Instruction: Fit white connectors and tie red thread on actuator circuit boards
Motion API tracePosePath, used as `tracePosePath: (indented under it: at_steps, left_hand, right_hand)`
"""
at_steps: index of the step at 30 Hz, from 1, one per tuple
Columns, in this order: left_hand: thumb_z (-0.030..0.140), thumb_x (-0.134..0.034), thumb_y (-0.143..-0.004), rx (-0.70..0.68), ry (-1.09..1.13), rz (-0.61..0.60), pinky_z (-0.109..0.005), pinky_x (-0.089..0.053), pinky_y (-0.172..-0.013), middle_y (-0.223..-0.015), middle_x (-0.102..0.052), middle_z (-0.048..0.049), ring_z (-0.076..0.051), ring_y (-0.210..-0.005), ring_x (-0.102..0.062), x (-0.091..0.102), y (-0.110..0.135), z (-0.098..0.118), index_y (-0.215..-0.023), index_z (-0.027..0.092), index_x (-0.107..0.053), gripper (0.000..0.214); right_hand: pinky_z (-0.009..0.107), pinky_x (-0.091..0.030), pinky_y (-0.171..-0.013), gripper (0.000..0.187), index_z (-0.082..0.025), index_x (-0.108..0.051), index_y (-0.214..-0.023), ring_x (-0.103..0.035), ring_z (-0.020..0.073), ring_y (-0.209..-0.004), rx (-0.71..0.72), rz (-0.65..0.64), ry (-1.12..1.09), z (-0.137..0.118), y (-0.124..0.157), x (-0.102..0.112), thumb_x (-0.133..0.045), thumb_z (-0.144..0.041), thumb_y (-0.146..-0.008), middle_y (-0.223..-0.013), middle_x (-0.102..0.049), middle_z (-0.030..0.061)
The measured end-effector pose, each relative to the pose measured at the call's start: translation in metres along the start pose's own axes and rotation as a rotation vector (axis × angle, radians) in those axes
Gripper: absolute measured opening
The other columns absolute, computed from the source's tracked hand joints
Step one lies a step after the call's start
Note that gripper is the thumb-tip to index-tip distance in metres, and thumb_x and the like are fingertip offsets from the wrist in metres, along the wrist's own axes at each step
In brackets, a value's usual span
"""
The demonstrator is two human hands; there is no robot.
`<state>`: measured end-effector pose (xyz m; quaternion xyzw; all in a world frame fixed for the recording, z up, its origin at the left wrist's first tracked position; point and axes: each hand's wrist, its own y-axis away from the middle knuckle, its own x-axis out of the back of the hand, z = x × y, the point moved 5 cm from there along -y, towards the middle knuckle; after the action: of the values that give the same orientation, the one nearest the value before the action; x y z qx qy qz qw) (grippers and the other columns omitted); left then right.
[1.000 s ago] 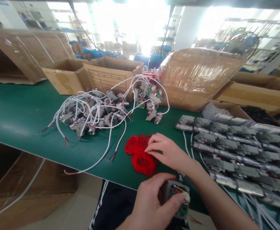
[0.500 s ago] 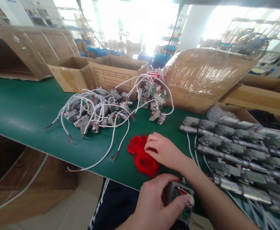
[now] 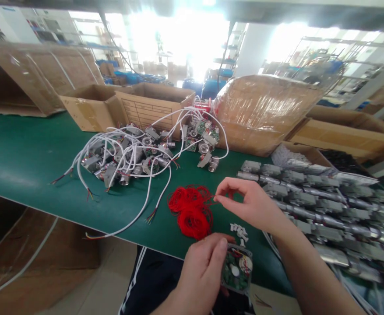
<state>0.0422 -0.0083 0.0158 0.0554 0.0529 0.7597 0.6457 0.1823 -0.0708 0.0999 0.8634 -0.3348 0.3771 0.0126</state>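
Note:
My left hand (image 3: 201,271) grips a small motor unit with a green circuit board (image 3: 237,270) at the near edge of the green table (image 3: 24,157). My right hand (image 3: 249,202) hovers just right of a pile of red thread (image 3: 190,210), thumb and forefinger pinched on a strand of it. A few small white pieces (image 3: 239,229) lie on the table under that hand.
A tangle of white-cabled motor parts (image 3: 129,153) lies mid-table. Rows of grey metal units (image 3: 313,197) fill the right side. Open cardboard boxes (image 3: 146,105) and a plastic-wrapped carton (image 3: 264,109) stand along the back.
My right hand has lifted off the red thread pile and moved right, now pinching a strand. The left hand has turned the motor unit, showing its board.

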Motion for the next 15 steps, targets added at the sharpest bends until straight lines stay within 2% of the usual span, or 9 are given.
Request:
tracePosePath:
  at_steps: [2, 6, 9, 12, 15]
  left_hand:
    - [0.06, -0.037, -0.102, 0.054, 0.105, -0.006, -0.021, -0.047, -0.038, -0.084, -0.072, -0.0069, -0.016, -0.051, -0.062, -0.001, 0.0, -0.004, -0.102, 0.017, -0.074, 0.057]
    - [0.07, -0.043, -0.097, 0.095, 0.207, -0.004, -0.02, -0.05, -0.039, -0.079, -0.07, -0.0056, -0.014, -0.05, -0.061, -0.001, -0.004, -0.005, -0.103, 0.015, -0.074, 0.063]
    - [0.072, -0.045, -0.095, 0.089, 0.213, -0.016, -0.019, -0.05, -0.039, -0.073, -0.068, -0.0049, -0.014, -0.048, -0.059, -0.002, -0.006, -0.001, -0.103, 0.015, -0.074, 0.065]
    - [0.074, -0.045, -0.093, 0.106, 0.207, -0.016, -0.022, -0.051, -0.04, -0.069, -0.067, -0.0038, -0.015, -0.047, -0.059, -0.002, -0.005, 0.0, -0.103, 0.015, -0.074, 0.067]
    - [0.073, -0.044, -0.093, 0.11, 0.168, -0.004, -0.025, -0.054, -0.042, -0.074, -0.07, -0.0051, -0.017, -0.049, -0.062, -0.001, -0.004, 0.0, -0.104, 0.015, -0.074, 0.066]
  right_hand:
    - [0.027, -0.05, -0.065, 0.013, -0.019, -0.064, -0.078, -0.063, 0.0162, -0.069, -0.038, 0.015, -0.038, -0.003, 0.006, 0.012, -0.058, -0.022, -0.089, -0.073, -0.069, 0.0008]
    - [0.026, -0.048, -0.058, 0.013, -0.019, -0.065, -0.076, -0.06, 0.0156, -0.062, -0.129, 0.044, -0.074, -0.013, 0.027, 0.033, -0.059, -0.027, -0.085, -0.07, -0.067, 0.0011]
    - [0.025, -0.047, -0.054, 0.013, -0.021, -0.066, -0.074, -0.058, 0.0148, -0.06, -0.146, 0.09, -0.045, -0.028, 0.048, 0.044, -0.059, -0.025, -0.084, -0.067, -0.065, 0.0001]
    - [0.024, -0.048, -0.052, 0.014, -0.023, -0.067, -0.072, -0.059, 0.0145, -0.057, -0.14, 0.123, -0.013, -0.045, 0.071, 0.046, -0.059, -0.022, -0.084, -0.065, -0.065, -0.0008]
    - [0.023, -0.048, -0.049, 0.016, -0.025, -0.065, -0.07, -0.06, 0.0143, -0.055, -0.14, 0.11, 0.003, -0.059, 0.091, 0.036, -0.059, -0.018, -0.084, -0.064, -0.066, -0.0019]
